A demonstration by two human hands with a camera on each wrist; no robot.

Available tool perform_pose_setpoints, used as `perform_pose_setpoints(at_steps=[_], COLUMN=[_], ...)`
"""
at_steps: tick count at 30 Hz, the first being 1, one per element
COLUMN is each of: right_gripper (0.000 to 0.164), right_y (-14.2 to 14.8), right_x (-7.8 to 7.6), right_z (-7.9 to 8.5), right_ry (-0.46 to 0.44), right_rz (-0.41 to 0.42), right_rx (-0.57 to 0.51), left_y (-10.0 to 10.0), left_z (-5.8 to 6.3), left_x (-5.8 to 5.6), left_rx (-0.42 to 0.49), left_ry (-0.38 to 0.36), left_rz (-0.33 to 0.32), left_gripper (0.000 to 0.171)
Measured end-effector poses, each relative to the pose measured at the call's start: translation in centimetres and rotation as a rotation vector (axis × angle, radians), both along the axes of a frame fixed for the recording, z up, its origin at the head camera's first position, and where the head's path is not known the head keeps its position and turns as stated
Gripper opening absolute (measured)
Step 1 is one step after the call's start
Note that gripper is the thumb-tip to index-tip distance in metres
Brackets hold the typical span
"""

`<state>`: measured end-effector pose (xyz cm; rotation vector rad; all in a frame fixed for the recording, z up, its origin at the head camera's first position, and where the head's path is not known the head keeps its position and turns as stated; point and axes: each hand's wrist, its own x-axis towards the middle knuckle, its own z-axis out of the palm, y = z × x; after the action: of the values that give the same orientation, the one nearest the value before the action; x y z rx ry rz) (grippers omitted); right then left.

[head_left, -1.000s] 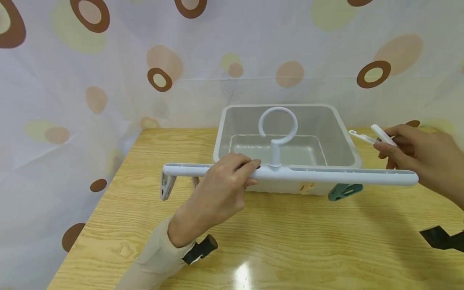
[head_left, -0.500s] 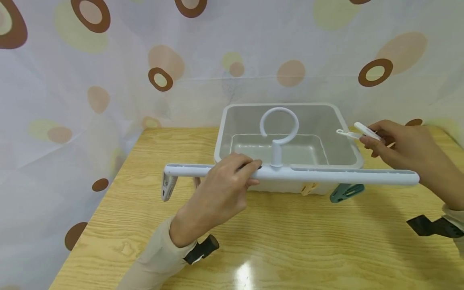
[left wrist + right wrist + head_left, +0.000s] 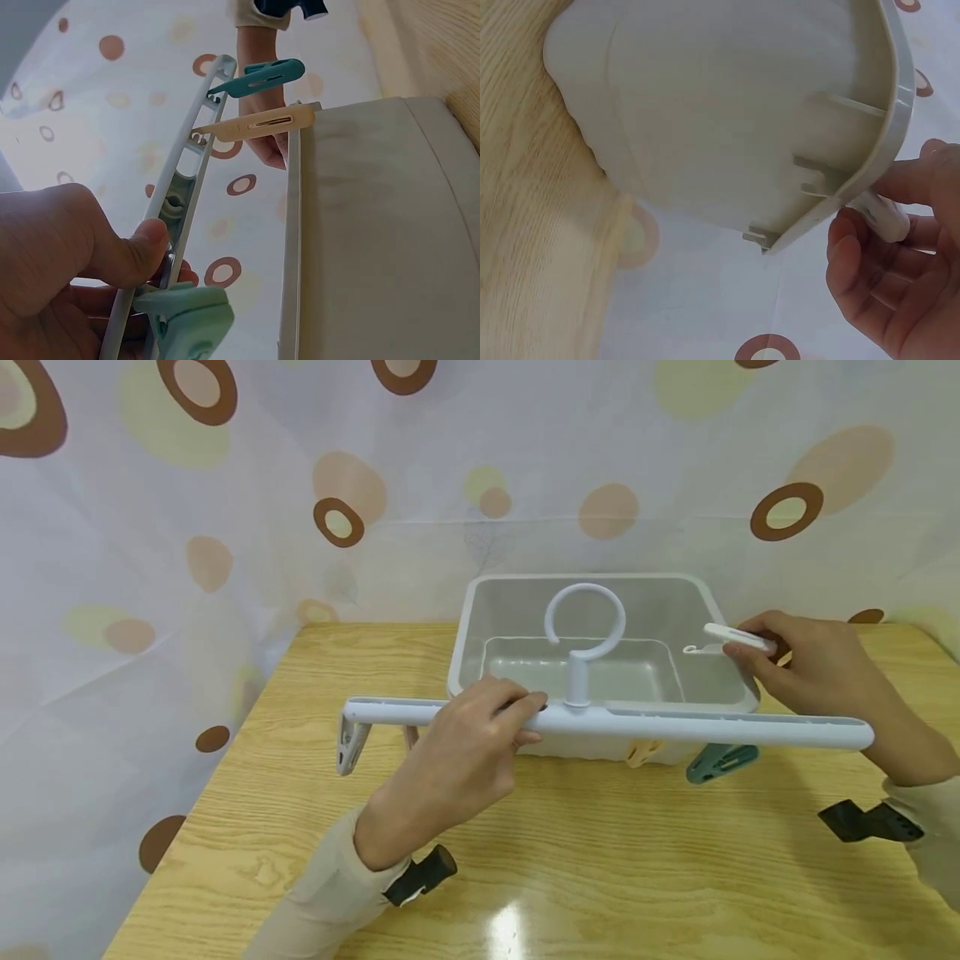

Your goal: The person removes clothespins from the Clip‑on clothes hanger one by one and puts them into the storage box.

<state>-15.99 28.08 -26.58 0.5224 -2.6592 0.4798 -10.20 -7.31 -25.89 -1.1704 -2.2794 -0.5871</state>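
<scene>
A pale hanger bar (image 3: 697, 727) with an open ring-shaped hook (image 3: 577, 681) crosses in front of the grey basin (image 3: 701, 589). My left hand (image 3: 465, 747) grips the bar left of the hook. Under the bar hang a teal clothespin (image 3: 722, 762) and a peach clothespin (image 3: 642, 752), with a light grey clothespin (image 3: 351, 747) at the left end. In the left wrist view a mint-green clothespin (image 3: 191, 319) hangs beside my thumb. My right hand (image 3: 810, 664) pinches a white clothespin (image 3: 738, 636) with a small hooked end, at the basin's right rim.
The basin stands at the back of the wooden table (image 3: 285, 827), close to a spotted curtain (image 3: 420, 560). Only its smooth floor shows inside. Dark wrist mounts (image 3: 420, 875) stick out beneath both forearms.
My right hand has moved left with the white clothespin, from beside the basin to over its right rim. The left hand and the hanger have stayed nearly in place.
</scene>
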Motion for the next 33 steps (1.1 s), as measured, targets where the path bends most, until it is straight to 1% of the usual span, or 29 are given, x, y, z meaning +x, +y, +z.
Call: perform_pose_setpoints(at_steps=[5, 11, 18, 23, 33], right_gripper=[0.016, 0.019, 0.015, 0.013, 0.016], right_y=[-0.1, -0.3, -0.7, -0.6, -0.3], right_x=[-0.3, -0.8, -1.2, -1.0, -0.3], right_z=[-0.3, -0.8, -1.2, -1.2, -0.8], right_ry=[0.037, 0.038, 0.026, 0.028, 0.071], right_rz=[0.033, 0.062, 0.046, 0.048, 0.031], right_rx=[0.0, -0.018, -0.014, -0.037, -0.029], left_y=[0.0, -0.1, -0.2, -0.1, -0.1], left_z=[0.1, 0.0, 0.1, 0.1, 0.1], left_x=[0.0, 0.0, 0.0, 0.0, 0.0], left_rx=[-0.006, -0.009, -0.02, -0.024, -0.024], left_ry=[-0.009, -0.005, 0.0, 0.001, -0.012], left_rz=[-0.004, -0.002, 0.005, 0.002, 0.0], left_gripper=[0.021, 0.021, 0.021, 0.021, 0.02])
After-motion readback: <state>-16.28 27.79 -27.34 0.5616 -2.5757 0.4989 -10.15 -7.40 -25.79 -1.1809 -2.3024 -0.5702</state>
